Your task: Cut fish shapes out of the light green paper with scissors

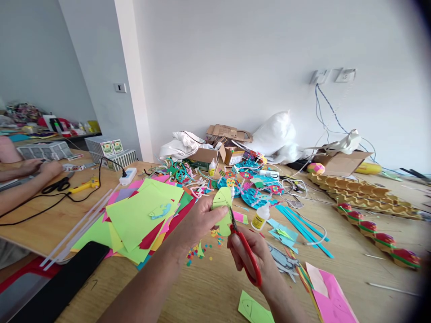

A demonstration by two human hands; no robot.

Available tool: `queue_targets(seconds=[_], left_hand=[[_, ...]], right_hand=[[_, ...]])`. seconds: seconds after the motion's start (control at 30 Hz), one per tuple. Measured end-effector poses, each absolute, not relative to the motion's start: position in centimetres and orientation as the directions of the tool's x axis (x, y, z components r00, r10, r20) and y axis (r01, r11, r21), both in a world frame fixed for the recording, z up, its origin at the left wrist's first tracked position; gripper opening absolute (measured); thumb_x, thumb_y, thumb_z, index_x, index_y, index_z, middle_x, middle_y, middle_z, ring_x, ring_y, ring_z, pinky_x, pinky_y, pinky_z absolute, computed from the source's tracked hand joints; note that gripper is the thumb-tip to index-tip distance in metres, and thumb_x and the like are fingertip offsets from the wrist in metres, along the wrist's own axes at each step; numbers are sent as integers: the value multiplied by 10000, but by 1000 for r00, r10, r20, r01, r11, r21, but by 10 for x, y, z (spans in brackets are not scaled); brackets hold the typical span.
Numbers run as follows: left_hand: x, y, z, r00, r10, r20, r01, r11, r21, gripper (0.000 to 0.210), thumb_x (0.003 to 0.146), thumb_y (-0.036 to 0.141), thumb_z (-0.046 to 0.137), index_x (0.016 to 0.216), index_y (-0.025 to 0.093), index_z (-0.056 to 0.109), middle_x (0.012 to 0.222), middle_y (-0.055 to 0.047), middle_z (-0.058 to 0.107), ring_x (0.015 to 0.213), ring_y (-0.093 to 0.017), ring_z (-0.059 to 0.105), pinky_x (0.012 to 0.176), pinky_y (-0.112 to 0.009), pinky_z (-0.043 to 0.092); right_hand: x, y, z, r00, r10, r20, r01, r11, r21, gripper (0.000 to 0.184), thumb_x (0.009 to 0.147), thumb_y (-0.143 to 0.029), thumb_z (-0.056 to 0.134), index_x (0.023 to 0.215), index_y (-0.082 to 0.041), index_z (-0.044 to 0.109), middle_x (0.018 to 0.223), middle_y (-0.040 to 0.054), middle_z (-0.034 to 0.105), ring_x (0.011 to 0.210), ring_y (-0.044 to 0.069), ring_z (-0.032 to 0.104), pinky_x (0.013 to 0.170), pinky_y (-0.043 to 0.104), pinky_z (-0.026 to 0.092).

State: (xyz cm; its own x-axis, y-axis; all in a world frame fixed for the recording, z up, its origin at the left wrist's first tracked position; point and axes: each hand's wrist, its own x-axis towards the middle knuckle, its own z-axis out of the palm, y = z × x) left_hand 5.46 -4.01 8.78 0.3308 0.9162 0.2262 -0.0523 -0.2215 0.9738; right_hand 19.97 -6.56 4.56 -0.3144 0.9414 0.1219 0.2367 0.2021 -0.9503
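Note:
My left hand [205, 214] pinches a piece of lime-green paper [222, 197] with a fish outline drawn on it. In my right hand [251, 251] is a pair of red-handled scissors [257, 274], its dark blades lying along the right edge of that paper. Below my hands, another green piece with a drawn fish [254, 308] rests near the table's front edge. A small glue bottle [261, 217] stands just beyond my right hand. Grey-blue fish cutouts [283, 260] lie to the right of it. Small coloured paper dots [195, 255] are scattered under my left wrist.
A stack of coloured paper sheets [141, 215] spreads on the left. Craft scraps, cardboard boxes [205, 157] and white bags [276, 134] line the wall. Egg-carton strips [370, 197] lie right. A co-worker's hands [37, 170], a yellow glue gun [85, 185] and its cable are far left.

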Motion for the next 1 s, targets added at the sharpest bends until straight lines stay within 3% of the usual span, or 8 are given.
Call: queue_targets(seconds=[0.27, 1.0], left_hand=[[55, -42, 87, 363, 911, 197, -67, -185, 980, 149, 760, 273, 470, 665, 159, 477, 566, 46, 441, 491, -66, 382, 461, -176, 312], [52, -38, 83, 384, 905, 184, -43, -182, 982, 199, 766, 309, 481, 633, 168, 437, 545, 54, 394, 468, -63, 339, 447, -181, 293]], right_hand=[[201, -64, 41, -327, 929, 171, 214, 249, -945, 462, 809, -614, 389, 629, -192, 440, 407, -58, 417, 352, 85, 378, 370, 206, 270], [201, -64, 34, -281, 946, 161, 235, 230, -944, 478, 809, -608, 389, 613, -182, 481, 356, -69, 403, 299, 69, 325, 321, 190, 240]])
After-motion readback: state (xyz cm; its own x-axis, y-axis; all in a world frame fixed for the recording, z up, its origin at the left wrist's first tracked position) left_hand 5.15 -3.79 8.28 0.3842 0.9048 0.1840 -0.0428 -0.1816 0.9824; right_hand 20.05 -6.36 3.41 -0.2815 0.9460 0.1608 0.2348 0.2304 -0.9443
